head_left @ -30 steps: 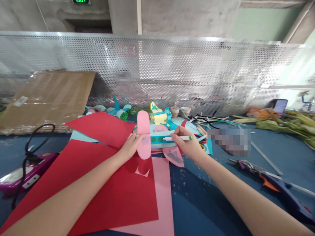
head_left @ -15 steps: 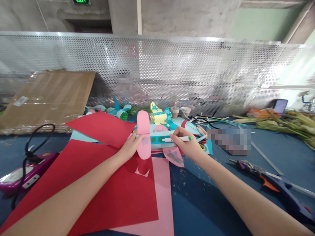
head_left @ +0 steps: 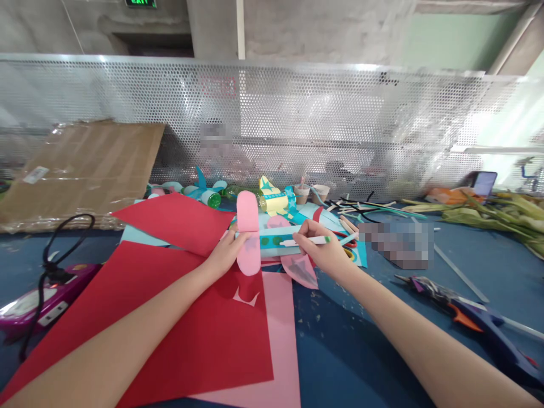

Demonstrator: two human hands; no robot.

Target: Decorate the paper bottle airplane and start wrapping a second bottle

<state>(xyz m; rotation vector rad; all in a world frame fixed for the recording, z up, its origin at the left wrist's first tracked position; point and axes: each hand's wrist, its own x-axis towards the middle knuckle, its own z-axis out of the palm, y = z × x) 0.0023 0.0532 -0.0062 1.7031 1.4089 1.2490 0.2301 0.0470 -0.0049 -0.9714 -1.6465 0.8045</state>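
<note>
My left hand [head_left: 224, 255] grips a paper craft plane by its long pink wing [head_left: 248, 232], fingers closed around it. The plane's light-blue body [head_left: 275, 239] with green dots runs to the right. My right hand [head_left: 323, 250] is closed on a white pen with a green cap [head_left: 306, 240], its tip touching the blue body. A pink tail piece [head_left: 301, 270] hangs below the pen hand. Red paper sheets [head_left: 178, 317] and a pink sheet [head_left: 278, 340] lie under my forearms on the blue table [head_left: 361, 351].
A purple tool with a black cord [head_left: 40, 294] lies at the left; a glue gun [head_left: 467, 311] lies at the right. Other paper planes [head_left: 276, 199], small cups [head_left: 309, 194], paper strips and green leaves [head_left: 501, 218] sit along a perforated metal screen [head_left: 297, 124]. Cardboard [head_left: 80, 170] leans at the back left.
Almost nothing has changed. The pen hand shifted very slightly to the left along the blue body; the left hand keeps the same hold on the wing.
</note>
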